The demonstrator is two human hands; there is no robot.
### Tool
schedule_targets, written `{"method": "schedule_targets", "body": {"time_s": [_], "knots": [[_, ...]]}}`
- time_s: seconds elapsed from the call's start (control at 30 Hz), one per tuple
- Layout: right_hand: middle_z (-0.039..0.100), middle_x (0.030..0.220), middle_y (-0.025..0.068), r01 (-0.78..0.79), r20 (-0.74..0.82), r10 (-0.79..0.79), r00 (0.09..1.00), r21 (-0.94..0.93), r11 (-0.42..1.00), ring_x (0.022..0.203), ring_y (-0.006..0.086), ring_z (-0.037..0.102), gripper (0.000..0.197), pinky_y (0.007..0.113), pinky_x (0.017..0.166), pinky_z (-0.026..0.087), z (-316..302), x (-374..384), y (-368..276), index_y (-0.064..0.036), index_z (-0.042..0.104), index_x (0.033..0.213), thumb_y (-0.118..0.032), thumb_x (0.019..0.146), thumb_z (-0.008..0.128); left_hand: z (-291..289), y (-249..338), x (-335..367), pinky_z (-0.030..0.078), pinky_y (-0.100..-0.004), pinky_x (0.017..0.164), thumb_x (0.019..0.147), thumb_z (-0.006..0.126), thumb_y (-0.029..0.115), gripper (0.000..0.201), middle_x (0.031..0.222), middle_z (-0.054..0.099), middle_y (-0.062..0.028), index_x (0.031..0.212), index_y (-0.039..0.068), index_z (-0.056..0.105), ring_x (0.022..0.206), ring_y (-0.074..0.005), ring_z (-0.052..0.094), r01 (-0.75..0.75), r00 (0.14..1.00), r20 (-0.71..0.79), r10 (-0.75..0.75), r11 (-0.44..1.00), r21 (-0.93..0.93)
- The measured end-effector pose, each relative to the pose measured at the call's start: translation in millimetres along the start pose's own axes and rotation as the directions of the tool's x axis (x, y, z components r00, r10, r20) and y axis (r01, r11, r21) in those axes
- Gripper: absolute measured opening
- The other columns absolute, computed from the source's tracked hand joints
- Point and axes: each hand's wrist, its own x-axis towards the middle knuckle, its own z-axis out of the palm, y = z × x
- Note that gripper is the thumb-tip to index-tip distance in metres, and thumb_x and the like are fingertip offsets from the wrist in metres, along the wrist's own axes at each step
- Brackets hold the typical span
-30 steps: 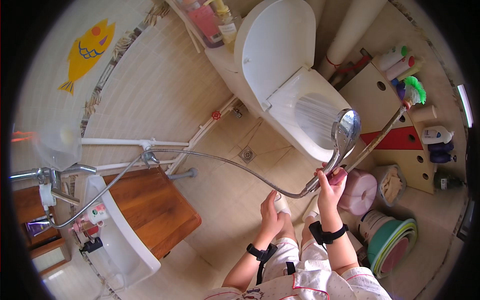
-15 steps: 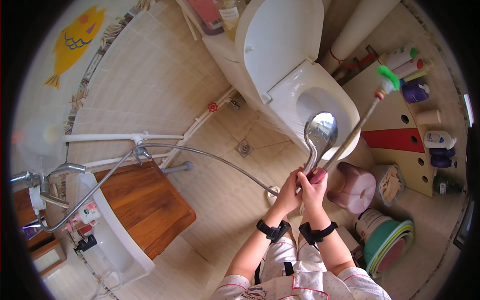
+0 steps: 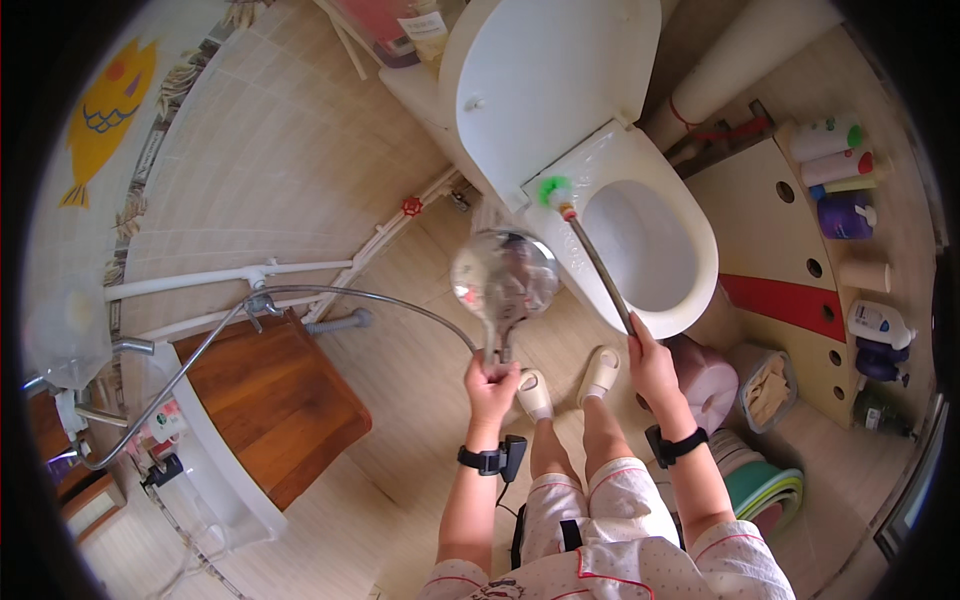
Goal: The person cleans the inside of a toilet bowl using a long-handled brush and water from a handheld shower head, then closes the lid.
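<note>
My left hand (image 3: 490, 390) is closed around the handle of a chrome shower head (image 3: 505, 278), blurred by motion, left of the toilet's front. From its handle a metal hose (image 3: 392, 302) curves to the left. In my right hand (image 3: 652, 372) is the long handle of a toilet brush (image 3: 602, 270). Its green bristles (image 3: 553, 190) are at the rear left of the white toilet rim (image 3: 703, 225), near the lid hinge; whether they touch is hard to tell. The toilet lid (image 3: 550, 75) is raised.
Left stand a brown wooden board (image 3: 275, 405) over a white basin (image 3: 240, 510) and wall pipes (image 3: 190, 284). On the right are a cabinet (image 3: 745, 225) with several bottles, a pink jug (image 3: 705, 385), a grey bin (image 3: 770, 385) and stacked basins (image 3: 765, 490). My slippers (image 3: 600, 370) are on the tiles.
My hands have moved apart. The shower head has gone left, away from the toilet bowl. The brush has swung left, its green head from beside the cabinet to the rear of the toilet rim.
</note>
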Motion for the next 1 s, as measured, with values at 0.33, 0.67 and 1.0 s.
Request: {"method": "schedule_targets", "body": {"time_s": [0.33,0.67,1.0], "knots": [[0.057,0.068,0.0227,0.123,0.043,-0.117,0.992,-0.155,0.98,0.066,0.0376,0.056,0.039,0.045,0.06,0.045,-34.2,10.3,58.1,-0.0108,0.041,0.12,-0.017,0.082,0.045,20.9,31.6,3.7,0.037,-0.0172,0.052,0.07,0.058,-0.005,0.026,0.073,0.049,0.0006,0.09,0.003,0.045,0.057,-0.0037,0.042,-0.033,0.989,-0.143,0.026,0.998,-0.049],[0.057,0.067,0.0221,-0.027,0.237,0.081,0.968,-0.224,0.974,0.064,0.0378,0.056,0.04,0.046,0.059,0.045,-36.4,1.9,28.3,-0.0152,0.039,0.121,-0.019,0.081,0.046,18.2,22.3,-14.9,0.036,-0.0178,0.048,0.068,0.057,-0.007,0.027,0.072,0.048,-0.0006,0.09,0.003,0.045,0.054,-0.0048,0.042,0.023,0.991,-0.126,-0.035,0.995,-0.098],[0.056,0.069,0.023,-0.003,0.245,0.066,0.967,-0.248,0.969,0.066,0.0392,0.055,0.041,0.048,0.062,0.044,-11.3,-2.4,33.0,-0.019,0.036,0.123,-0.022,0.083,0.042,-5.8,17.6,-29.3,0.036,-0.0195,0.044,0.069,0.056,-0.006,0.028,0.071,0.048,-0.002,0.093,0.004,0.043,0.053,-0.0065,0.043,-0.017,0.995,-0.102,0.006,0.994,-0.112]]}}
